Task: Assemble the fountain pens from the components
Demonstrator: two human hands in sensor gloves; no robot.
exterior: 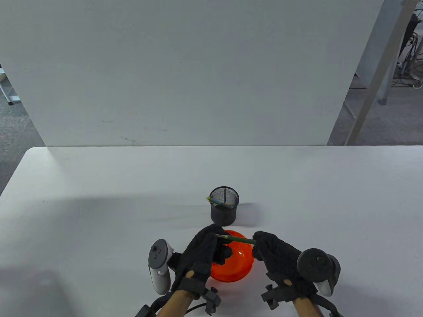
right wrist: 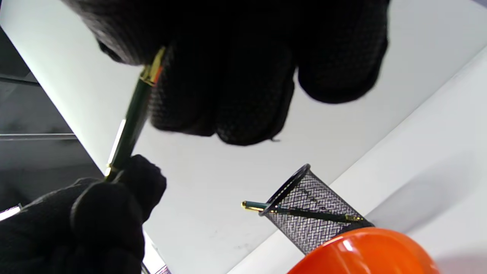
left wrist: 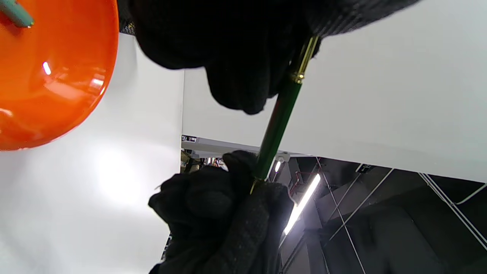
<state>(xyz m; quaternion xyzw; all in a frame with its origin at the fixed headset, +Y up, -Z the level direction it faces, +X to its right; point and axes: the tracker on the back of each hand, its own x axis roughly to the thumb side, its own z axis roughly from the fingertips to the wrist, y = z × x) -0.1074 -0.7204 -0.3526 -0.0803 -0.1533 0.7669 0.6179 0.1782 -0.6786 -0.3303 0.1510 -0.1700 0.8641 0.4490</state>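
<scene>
Here, table view: left hand [exterior: 205, 254] and right hand [exterior: 281, 261] meet above an orange bowl [exterior: 236, 269] near the table's [exterior: 99, 204] front edge. A green pen [exterior: 236, 239] w/ gold trim spans the gap between them, roughly level; left fingers pinch one end, right fingers pinch the other. Just behind the bowl stands a black mesh pen cup [exterior: 224, 206], a second green pen [exterior: 216, 201] leaning inside w/ its gold tip over the rim.

Left wrist view: pen [left wrist: 277, 121] runs diagonally; left fingers [left wrist: 236, 76] at top pressed around its gold-banded end, right hand [left wrist: 224, 213] below closed on the opp. end. Bowl [left wrist: 57, 76] at upper left, a pale green part [left wrist: 15, 13] showing at its edge.

Right wrist view: right fingers [right wrist: 228, 76] at top curled onto the pen's [right wrist: 131, 118] gold end; left hand [right wrist: 95, 217] at lower left grips the far end. Mesh cup [right wrist: 312, 209] w/ leaning pen [right wrist: 304, 213] at lower centre, touching-or-apart from bowl [right wrist: 365, 255] cannot be told.
</scene>
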